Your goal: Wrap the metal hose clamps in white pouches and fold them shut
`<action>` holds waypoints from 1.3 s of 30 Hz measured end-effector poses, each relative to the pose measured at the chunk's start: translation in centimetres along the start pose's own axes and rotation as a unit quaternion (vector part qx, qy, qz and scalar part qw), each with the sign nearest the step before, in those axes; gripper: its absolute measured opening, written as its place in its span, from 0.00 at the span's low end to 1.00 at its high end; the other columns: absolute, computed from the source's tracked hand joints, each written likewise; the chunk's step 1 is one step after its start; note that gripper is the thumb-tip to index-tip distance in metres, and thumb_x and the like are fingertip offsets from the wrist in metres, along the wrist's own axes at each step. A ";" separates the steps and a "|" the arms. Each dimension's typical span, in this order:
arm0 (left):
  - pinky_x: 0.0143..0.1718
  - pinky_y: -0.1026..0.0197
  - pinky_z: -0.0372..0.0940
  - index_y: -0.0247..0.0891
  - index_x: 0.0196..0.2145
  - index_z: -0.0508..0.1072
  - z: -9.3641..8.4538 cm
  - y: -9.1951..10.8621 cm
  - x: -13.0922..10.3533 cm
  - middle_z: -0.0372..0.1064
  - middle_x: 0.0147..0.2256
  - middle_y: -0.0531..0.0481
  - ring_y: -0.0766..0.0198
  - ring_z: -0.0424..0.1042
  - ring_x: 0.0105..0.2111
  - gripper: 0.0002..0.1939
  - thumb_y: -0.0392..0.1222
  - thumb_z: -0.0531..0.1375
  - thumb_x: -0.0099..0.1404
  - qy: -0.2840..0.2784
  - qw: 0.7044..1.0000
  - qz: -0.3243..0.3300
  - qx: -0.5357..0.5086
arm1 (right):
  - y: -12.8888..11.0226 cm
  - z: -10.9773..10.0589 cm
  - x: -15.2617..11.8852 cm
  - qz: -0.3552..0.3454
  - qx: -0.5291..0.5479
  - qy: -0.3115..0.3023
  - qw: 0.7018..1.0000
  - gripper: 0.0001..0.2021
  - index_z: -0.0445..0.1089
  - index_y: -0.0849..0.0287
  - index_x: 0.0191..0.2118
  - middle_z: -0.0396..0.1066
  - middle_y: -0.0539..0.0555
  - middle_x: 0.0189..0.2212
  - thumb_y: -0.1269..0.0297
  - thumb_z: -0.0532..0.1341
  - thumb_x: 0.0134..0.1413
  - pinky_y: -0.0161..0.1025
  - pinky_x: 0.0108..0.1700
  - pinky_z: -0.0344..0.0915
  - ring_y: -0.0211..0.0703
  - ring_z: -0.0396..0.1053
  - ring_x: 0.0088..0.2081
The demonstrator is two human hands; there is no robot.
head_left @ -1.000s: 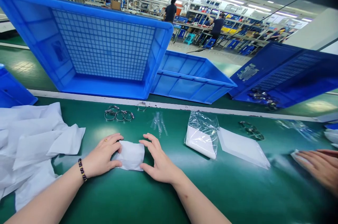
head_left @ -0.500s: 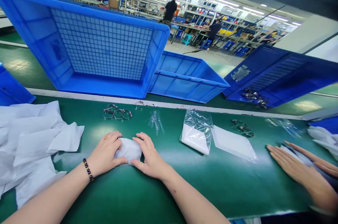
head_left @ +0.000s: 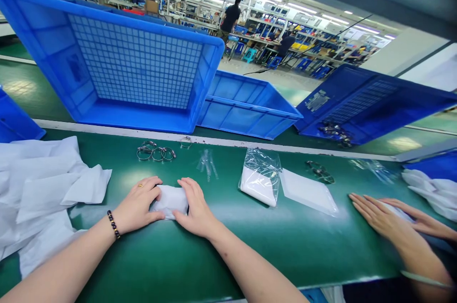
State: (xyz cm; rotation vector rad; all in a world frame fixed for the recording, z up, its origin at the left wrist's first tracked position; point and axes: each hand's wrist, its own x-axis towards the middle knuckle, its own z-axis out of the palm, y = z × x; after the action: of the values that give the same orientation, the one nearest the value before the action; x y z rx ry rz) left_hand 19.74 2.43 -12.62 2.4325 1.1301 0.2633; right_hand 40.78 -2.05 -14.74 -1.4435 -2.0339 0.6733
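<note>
A small white wrapped packet [head_left: 171,202] lies on the green tabletop [head_left: 157,265], and both hands frame it. My left hand [head_left: 138,205], with a ring and a beaded bracelet on that arm, grips its left end with curved fingers. Against the right end press the thumb and fingers of my right hand [head_left: 197,208]. What the white wrapping contains is hidden. Just beyond the hands are several metal hose clamps [head_left: 157,153] and a few clear plastic strips [head_left: 207,165]. White packets [head_left: 43,184] are heaped to the left of my left hand.
Blue crates [head_left: 135,124] line the table's far edge; a dark blue one [head_left: 357,107] holds clamps. Right of my hands lie a clear bag with white sheets [head_left: 260,181] and a white sheet stack [head_left: 309,191]. A co-worker's hands [head_left: 385,219] press a white packet at right.
The packet looks flatter and more even between my hands, which stay at its ends. The co-worker's hands have shifted slightly over their packet. The whole view has swung a little to the right.
</note>
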 end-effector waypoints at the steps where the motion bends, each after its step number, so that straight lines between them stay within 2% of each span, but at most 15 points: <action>1: 0.53 0.46 0.54 0.40 0.30 0.63 -0.1 0.0 0.0 0.58 0.54 0.46 0.49 0.54 0.56 0.16 0.51 0.63 0.52 -0.006 1.000 -0.002 -0.002 | 0.1 -0.2 0.0 -0.008 0.008 -0.007 1.000 0.35 0.49 0.60 0.59 0.49 0.62 0.57 0.69 0.58 0.42 0.55 0.62 0.44 0.53 0.44 0.61; 4: 0.54 0.46 0.53 0.41 0.31 0.63 -0.4 -0.3 -0.2 0.57 0.54 0.47 0.50 0.52 0.57 0.14 0.45 0.64 0.52 -0.025 1.000 -0.005 -0.013 | 0.6 -1.1 -0.2 -0.031 0.029 -0.030 0.999 0.37 0.46 0.60 0.60 0.49 0.61 0.58 0.74 0.55 0.38 0.54 0.62 0.43 0.51 0.43 0.62; 7: 0.56 0.46 0.51 0.42 0.33 0.63 -0.8 -0.6 -0.3 0.56 0.56 0.48 0.52 0.49 0.59 0.10 0.41 0.61 0.54 -0.048 0.998 -0.003 -0.032 | 0.9 -1.6 -0.3 -0.027 0.039 -0.044 0.998 0.37 0.46 0.60 0.60 0.48 0.61 0.59 0.72 0.55 0.39 0.54 0.62 0.43 0.51 0.42 0.62; 9: 0.56 0.46 0.51 0.42 0.34 0.63 -0.9 -0.6 -0.3 0.56 0.56 0.48 0.52 0.48 0.60 0.08 0.43 0.59 0.57 -0.059 0.997 -0.003 -0.044 | 0.8 -1.6 -0.3 -0.013 0.037 -0.051 0.998 0.37 0.46 0.59 0.60 0.47 0.61 0.59 0.68 0.58 0.42 0.54 0.62 0.44 0.51 0.41 0.62; 12: 0.55 0.45 0.52 0.41 0.33 0.64 -0.9 -0.5 -0.1 0.57 0.56 0.46 0.51 0.49 0.60 0.09 0.48 0.58 0.59 -0.052 0.998 -0.010 -0.041 | 0.7 -1.4 -0.3 -0.006 0.022 -0.058 0.998 0.36 0.47 0.60 0.60 0.47 0.61 0.59 0.63 0.59 0.44 0.55 0.62 0.42 0.52 0.41 0.62; 18: 0.56 0.46 0.52 0.41 0.33 0.63 -0.7 -0.6 0.0 0.58 0.56 0.48 0.54 0.49 0.60 0.06 0.35 0.57 0.57 -0.058 0.998 -0.013 -0.033 | 1.2 -1.5 -0.5 -0.049 0.024 -0.064 0.996 0.36 0.47 0.59 0.60 0.47 0.61 0.59 0.72 0.56 0.42 0.54 0.62 0.43 0.50 0.41 0.62; 22: 0.57 0.47 0.51 0.41 0.35 0.64 -0.9 -1.1 -0.2 0.56 0.57 0.48 0.54 0.48 0.60 0.08 0.32 0.55 0.57 -0.066 0.997 -0.009 -0.045 | 1.9 -2.0 -0.6 -0.051 0.033 -0.078 0.995 0.36 0.47 0.59 0.60 0.46 0.61 0.59 0.74 0.54 0.41 0.53 0.62 0.44 0.50 0.40 0.63; 26: 0.57 0.46 0.52 0.41 0.36 0.65 -0.9 -1.3 -0.3 0.56 0.57 0.48 0.54 0.48 0.60 0.10 0.31 0.54 0.56 -0.060 0.997 0.002 -0.052 | 2.0 -2.8 -0.5 -0.048 0.050 -0.097 0.993 0.37 0.47 0.58 0.60 0.47 0.60 0.60 0.77 0.52 0.39 0.52 0.62 0.45 0.49 0.41 0.63; 33: 0.56 0.44 0.53 0.42 0.36 0.65 -1.0 -1.2 -0.2 0.57 0.56 0.47 0.53 0.49 0.60 0.10 0.31 0.54 0.55 -0.052 0.997 0.007 -0.055 | 1.9 -2.8 -0.5 -0.039 0.044 -0.094 0.994 0.33 0.50 0.57 0.60 0.49 0.60 0.59 0.70 0.57 0.45 0.53 0.61 0.47 0.51 0.42 0.62; 39: 0.57 0.46 0.52 0.42 0.36 0.65 -1.0 -1.2 -0.3 0.57 0.57 0.49 0.54 0.48 0.61 0.10 0.31 0.53 0.56 -0.059 0.997 0.000 -0.055 | 2.0 -2.8 -0.5 -0.040 0.042 -0.088 0.994 0.33 0.49 0.58 0.60 0.50 0.60 0.58 0.75 0.53 0.45 0.52 0.62 0.47 0.48 0.43 0.62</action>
State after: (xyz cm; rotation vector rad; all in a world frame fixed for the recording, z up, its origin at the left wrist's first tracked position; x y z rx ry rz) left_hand 18.42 3.18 -12.30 2.3187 1.0375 0.1749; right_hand 44.17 -1.68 -14.14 -1.2875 -2.1567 0.8675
